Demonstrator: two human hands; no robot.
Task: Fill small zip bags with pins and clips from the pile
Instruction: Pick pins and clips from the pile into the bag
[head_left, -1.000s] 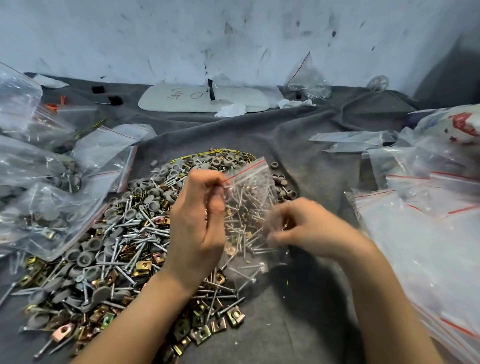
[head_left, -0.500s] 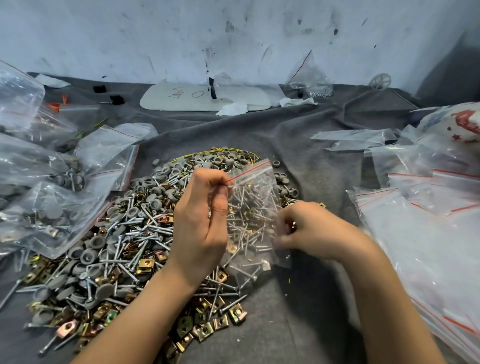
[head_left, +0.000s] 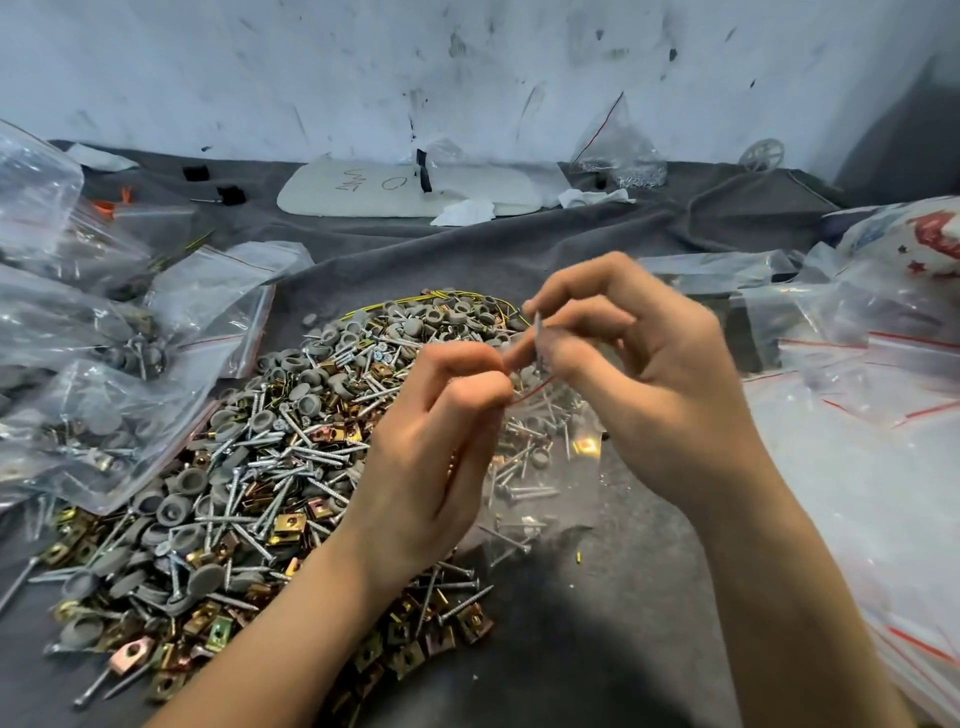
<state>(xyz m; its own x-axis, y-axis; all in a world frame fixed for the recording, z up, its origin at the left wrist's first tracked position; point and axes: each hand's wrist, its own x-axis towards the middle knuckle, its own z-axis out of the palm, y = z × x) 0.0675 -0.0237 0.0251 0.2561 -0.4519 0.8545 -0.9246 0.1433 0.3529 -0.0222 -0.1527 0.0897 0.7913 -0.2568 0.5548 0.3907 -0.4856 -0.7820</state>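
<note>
A big pile (head_left: 249, 467) of silver screws, grey round caps and brass-coloured clips lies on the grey cloth at centre left. Over its right edge hangs a small clear zip bag (head_left: 540, 457) with a red strip, partly filled with screws and clips. My left hand (head_left: 436, 462) pinches the bag's top edge at the left. My right hand (head_left: 639, 374) is raised at the bag's mouth, its thumb and fingertips pinching a thin silver pin (head_left: 537, 332) that points upward. The bag's upper part is hidden behind both hands.
Filled clear bags (head_left: 93, 395) are heaped at the left. A stack of empty zip bags (head_left: 862, 447) lies at the right. A white flat pad (head_left: 405, 189) and another bag (head_left: 618, 150) sit against the far wall. Grey cloth (head_left: 597, 639) covers the table.
My right hand has risen from beside the bag's lower right to its mouth and now pinches a pin. The left hand keeps its hold on the bag's top edge.
</note>
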